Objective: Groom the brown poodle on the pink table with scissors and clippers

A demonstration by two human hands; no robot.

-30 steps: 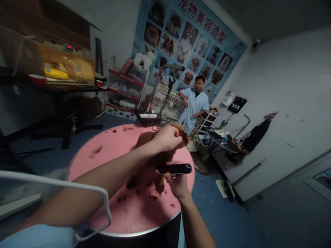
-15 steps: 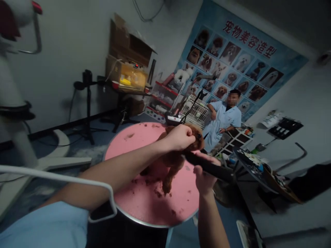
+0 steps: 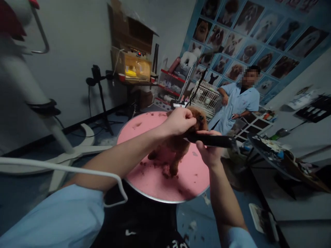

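Note:
A small brown curly-haired dog (image 3: 178,148) stands on a round pink table (image 3: 160,186), with clumps of brown hair around its paws. My left hand (image 3: 179,121) is closed against the side of the dog's head, its fingers pinched at the fur near the face. Below the dog's chin, my right hand (image 3: 210,151) holds a black clipper (image 3: 217,140), palm turned up and thumb along the near side. The clipper's front end points left, at the dog's neck. A dark lead rises behind the dog's head.
A person in a light blue coat (image 3: 232,106) stands behind the table, near a white wire cage (image 3: 205,98). A white metal bar (image 3: 77,168) crosses the lower left. On the right is a cluttered round table (image 3: 274,155). A black stand (image 3: 102,100) is at the left.
The view has shifted, so the pink table appears higher and further right. The clipper has turned from a downward slant to nearly level. My left hand stays at the dog's head.

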